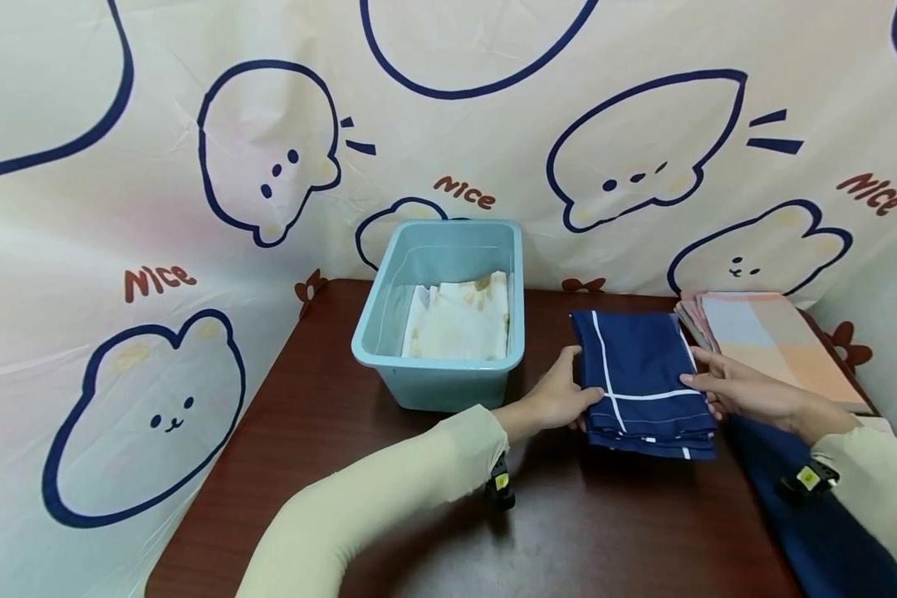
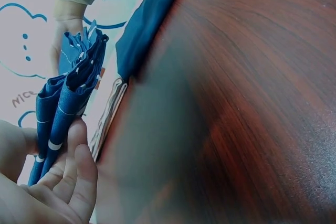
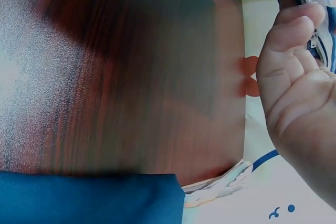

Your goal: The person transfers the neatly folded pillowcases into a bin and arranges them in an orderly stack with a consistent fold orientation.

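Note:
Both hands hold a folded navy cloth cover (image 1: 643, 365) with white crossing lines, raised over the table's right half. My left hand (image 1: 556, 394) grips its left edge, thumb on top and fingers beneath, as the left wrist view shows at the stack of folds (image 2: 79, 82). On the opposite edge, my right hand (image 1: 740, 386) pinches the layers with its thumb on the upper face. In the right wrist view, the fingers (image 3: 296, 35) curl over the edge beside a zipper (image 3: 314, 40). Several fabric layers show along the near side.
A light blue plastic bin (image 1: 448, 378) stands at the back, holding folded white patterned cloth (image 1: 459, 320). Folded pastel checked fabric (image 1: 785, 332) lies at the right rear. More navy fabric (image 1: 807, 515) lies along the right edge of the dark wooden table (image 1: 448, 531). A printed sheet (image 1: 448, 149) hangs behind.

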Demonstrator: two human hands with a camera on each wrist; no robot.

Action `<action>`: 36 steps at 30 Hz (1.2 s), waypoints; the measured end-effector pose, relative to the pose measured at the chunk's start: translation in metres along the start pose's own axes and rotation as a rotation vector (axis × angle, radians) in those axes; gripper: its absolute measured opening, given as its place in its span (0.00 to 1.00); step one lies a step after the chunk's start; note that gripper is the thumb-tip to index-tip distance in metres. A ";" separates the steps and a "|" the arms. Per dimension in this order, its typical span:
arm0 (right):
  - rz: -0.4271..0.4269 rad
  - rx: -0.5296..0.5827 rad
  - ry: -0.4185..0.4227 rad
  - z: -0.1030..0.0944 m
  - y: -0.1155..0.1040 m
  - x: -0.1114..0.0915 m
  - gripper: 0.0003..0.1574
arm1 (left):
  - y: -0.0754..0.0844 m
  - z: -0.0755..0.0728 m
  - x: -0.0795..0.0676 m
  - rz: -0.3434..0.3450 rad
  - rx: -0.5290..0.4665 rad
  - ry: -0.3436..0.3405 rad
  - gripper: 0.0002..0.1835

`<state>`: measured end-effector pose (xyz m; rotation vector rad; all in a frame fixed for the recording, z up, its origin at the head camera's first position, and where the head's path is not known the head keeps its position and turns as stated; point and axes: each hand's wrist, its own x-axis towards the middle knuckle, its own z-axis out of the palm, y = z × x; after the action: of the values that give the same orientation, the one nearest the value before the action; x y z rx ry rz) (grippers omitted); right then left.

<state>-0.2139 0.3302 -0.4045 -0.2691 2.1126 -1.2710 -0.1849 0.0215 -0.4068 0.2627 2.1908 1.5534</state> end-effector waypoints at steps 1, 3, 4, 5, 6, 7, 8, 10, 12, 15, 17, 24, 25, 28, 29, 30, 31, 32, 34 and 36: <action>-0.006 0.004 -0.004 0.000 -0.001 0.000 0.50 | 0.001 0.000 0.000 0.002 -0.001 -0.001 0.38; -0.018 0.010 -0.012 0.000 -0.003 -0.001 0.49 | 0.002 -0.001 -0.001 0.007 -0.001 -0.004 0.38; -0.021 0.014 -0.015 -0.001 -0.004 -0.002 0.49 | 0.003 -0.002 -0.001 0.009 -0.001 -0.005 0.38; -0.027 0.018 -0.017 -0.001 -0.004 -0.002 0.49 | 0.004 -0.002 -0.002 0.012 -0.001 -0.008 0.38; -0.029 0.019 -0.015 -0.001 -0.005 -0.003 0.50 | 0.005 -0.003 -0.002 0.014 0.002 -0.010 0.38; -0.030 0.018 -0.013 -0.002 -0.005 -0.003 0.50 | 0.006 -0.003 -0.003 0.016 0.001 -0.013 0.38; -0.028 0.018 -0.009 -0.002 -0.006 -0.004 0.50 | 0.008 -0.004 -0.003 0.018 0.002 -0.015 0.38; -0.023 0.018 0.004 -0.002 -0.008 -0.005 0.51 | 0.010 -0.005 -0.004 0.016 -0.001 -0.016 0.38; -0.017 0.015 0.016 -0.002 -0.009 -0.006 0.50 | 0.012 -0.007 -0.005 0.013 -0.006 -0.017 0.39; -0.011 0.013 0.032 -0.002 -0.012 -0.008 0.51 | 0.015 -0.009 -0.007 0.013 -0.006 -0.016 0.40; -0.008 0.015 0.038 -0.002 -0.015 -0.009 0.52 | 0.017 -0.010 -0.008 0.018 0.000 -0.016 0.40; 0.007 0.030 0.040 -0.001 -0.022 -0.013 0.55 | 0.023 -0.013 -0.010 0.028 0.033 -0.025 0.40; 0.008 0.031 0.038 -0.001 -0.023 -0.014 0.55 | 0.024 -0.014 -0.010 0.028 0.035 -0.026 0.40; 0.007 0.028 0.034 -0.002 -0.025 -0.015 0.55 | 0.027 -0.015 -0.011 0.025 0.036 -0.028 0.40; 0.008 0.029 0.034 -0.002 -0.026 -0.016 0.55 | 0.028 -0.016 -0.012 0.024 0.036 -0.029 0.40; 0.010 0.029 0.034 -0.002 -0.026 -0.016 0.55 | 0.030 -0.016 -0.012 0.023 0.034 -0.031 0.40; 0.012 0.031 0.033 -0.002 -0.027 -0.016 0.55 | 0.031 -0.017 -0.013 0.022 0.031 -0.033 0.40; 0.015 0.034 0.032 -0.003 -0.027 -0.016 0.55 | 0.032 -0.018 -0.013 0.022 0.026 -0.037 0.40; 0.016 0.039 0.027 -0.004 -0.028 -0.017 0.54 | 0.034 -0.019 -0.014 0.025 0.018 -0.047 0.40; 0.009 0.040 0.018 -0.005 -0.029 -0.018 0.54 | 0.036 -0.020 -0.015 0.031 0.011 -0.058 0.41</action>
<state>-0.2079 0.3272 -0.3706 -0.2322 2.0984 -1.3136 -0.1842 0.0109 -0.3640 0.3422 2.1604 1.5313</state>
